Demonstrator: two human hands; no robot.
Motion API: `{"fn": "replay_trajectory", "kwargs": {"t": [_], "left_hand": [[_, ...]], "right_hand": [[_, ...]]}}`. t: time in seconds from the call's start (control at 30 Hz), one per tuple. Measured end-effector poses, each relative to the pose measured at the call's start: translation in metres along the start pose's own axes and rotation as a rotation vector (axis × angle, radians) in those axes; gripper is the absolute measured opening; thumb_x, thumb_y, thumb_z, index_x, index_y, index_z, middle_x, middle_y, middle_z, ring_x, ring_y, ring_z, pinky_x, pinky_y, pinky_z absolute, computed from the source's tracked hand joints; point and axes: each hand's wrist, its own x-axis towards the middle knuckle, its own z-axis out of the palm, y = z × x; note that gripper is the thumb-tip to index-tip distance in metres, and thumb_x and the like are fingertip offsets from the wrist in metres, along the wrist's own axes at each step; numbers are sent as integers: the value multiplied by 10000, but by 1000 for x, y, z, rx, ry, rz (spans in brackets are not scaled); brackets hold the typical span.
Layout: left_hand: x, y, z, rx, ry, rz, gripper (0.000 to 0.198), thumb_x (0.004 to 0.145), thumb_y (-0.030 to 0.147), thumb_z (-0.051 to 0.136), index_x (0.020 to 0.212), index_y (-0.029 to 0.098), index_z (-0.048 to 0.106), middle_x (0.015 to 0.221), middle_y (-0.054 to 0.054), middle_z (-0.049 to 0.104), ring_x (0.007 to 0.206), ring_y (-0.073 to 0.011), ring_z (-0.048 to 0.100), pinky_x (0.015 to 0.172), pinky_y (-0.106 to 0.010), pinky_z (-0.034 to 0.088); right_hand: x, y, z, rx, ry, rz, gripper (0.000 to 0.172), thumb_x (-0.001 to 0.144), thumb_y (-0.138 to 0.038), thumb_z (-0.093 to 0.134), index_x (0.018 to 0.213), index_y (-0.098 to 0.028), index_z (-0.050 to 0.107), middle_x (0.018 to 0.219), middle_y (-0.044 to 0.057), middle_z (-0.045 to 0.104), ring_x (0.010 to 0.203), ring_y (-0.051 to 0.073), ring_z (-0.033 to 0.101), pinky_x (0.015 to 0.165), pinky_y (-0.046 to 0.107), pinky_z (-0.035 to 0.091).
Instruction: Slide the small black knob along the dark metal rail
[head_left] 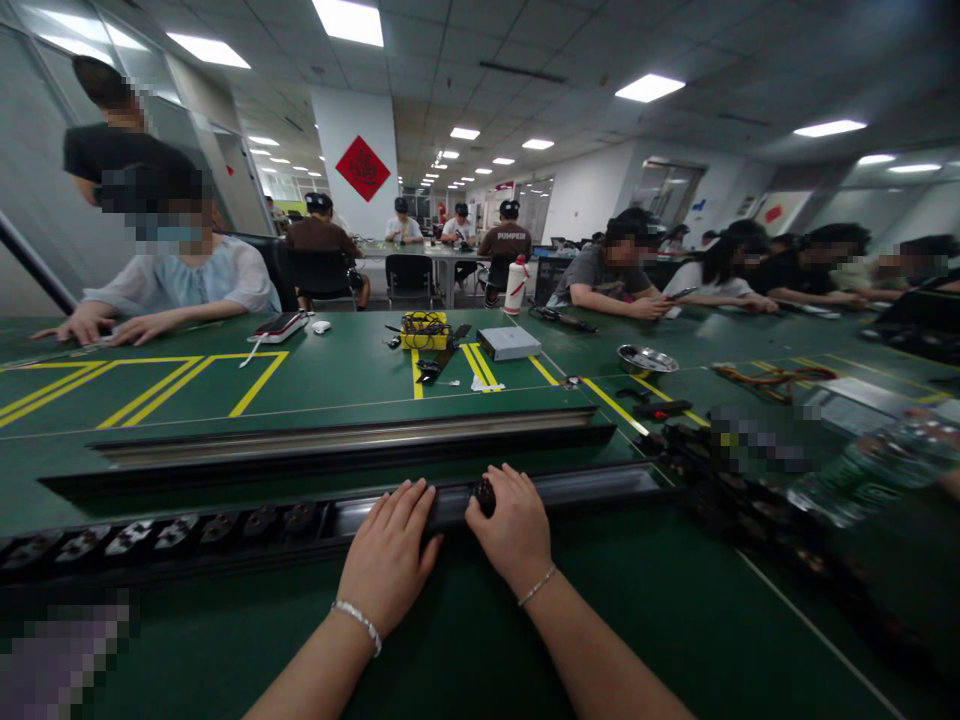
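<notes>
In front of me a long black channel with a shiny inside lies across the green table. Several black socket modules sit in a row in its left part. My left hand rests over the channel just right of that row, fingers stretched out and fairly flat. My right hand is closed around a small black socket module at the channel's middle; the fingers hide part of it. Beyond the channel lie a black strip and another long rail, both roughly parallel to it.
Many loose black modules lie to the right, near a clear plastic bottle. Farther back are a metal bowl, a grey box and a yellow cable bundle. Across the table at left sits a person.
</notes>
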Motion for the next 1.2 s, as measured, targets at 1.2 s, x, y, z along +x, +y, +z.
{"fn": "replay_trajectory", "kwargs": {"t": [1.2], "left_hand": [[0, -1, 0, 5, -7, -7, 461, 798, 340, 437, 1236, 196, 439, 1287, -64, 497, 1195, -230, 433, 996, -415, 373]], "right_hand": [[1, 1, 0, 8, -6, 7, 289, 712, -237, 504, 963, -140, 608, 1038, 97, 631, 1065, 232, 517, 979, 371, 318]]}}
